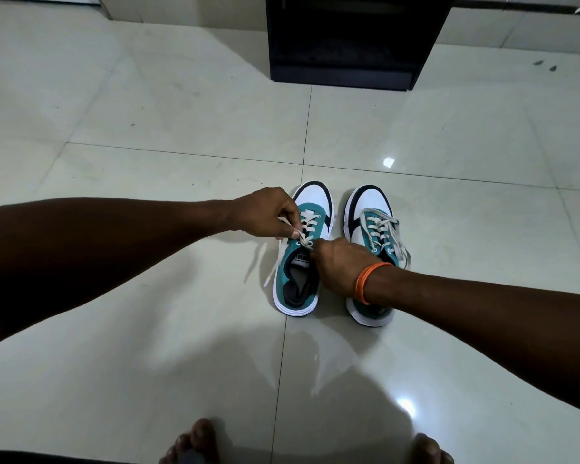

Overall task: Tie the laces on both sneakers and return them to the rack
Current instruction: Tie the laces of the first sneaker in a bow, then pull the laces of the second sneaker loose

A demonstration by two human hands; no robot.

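Observation:
Two teal, white and black sneakers stand side by side on the tiled floor, toes pointing away from me. My left hand (268, 212) pinches one white lace end over the left sneaker (297, 283), near its top eyelets. My right hand (337, 266), with orange threads round the wrist, grips the other lace end at the tongue of the same shoe. A loose lace tail trails down the left shoe's outer side. The right sneaker (370, 209) has its laces lying loose across the top, and my right forearm covers its heel part.
A dark shoe rack (345, 68) stands on the floor straight ahead, beyond the sneakers. Pale glossy floor tiles (148, 128) spread all around. My bare toes (195, 440) show at the bottom edge.

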